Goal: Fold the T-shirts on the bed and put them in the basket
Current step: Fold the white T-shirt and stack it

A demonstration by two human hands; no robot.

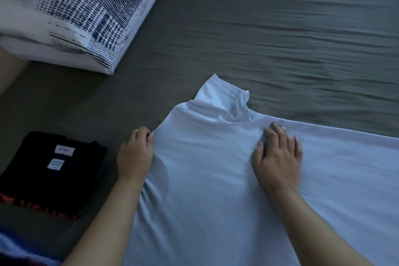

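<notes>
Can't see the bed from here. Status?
Left hand pinching white T-shirt edge; right hand flat on it. Black T-shirt folded alongside. Nothing obstructing.

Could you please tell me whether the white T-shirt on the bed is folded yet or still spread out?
Spread out: the white T-shirt lies flat on the grey bedsheet, one sleeve sticking out.

Folded T-shirt (51, 170) left of spread T-shirt (216, 179)

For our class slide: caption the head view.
Left hand pinches white T-shirt edge; right hand presses it flat on bed.
</notes>
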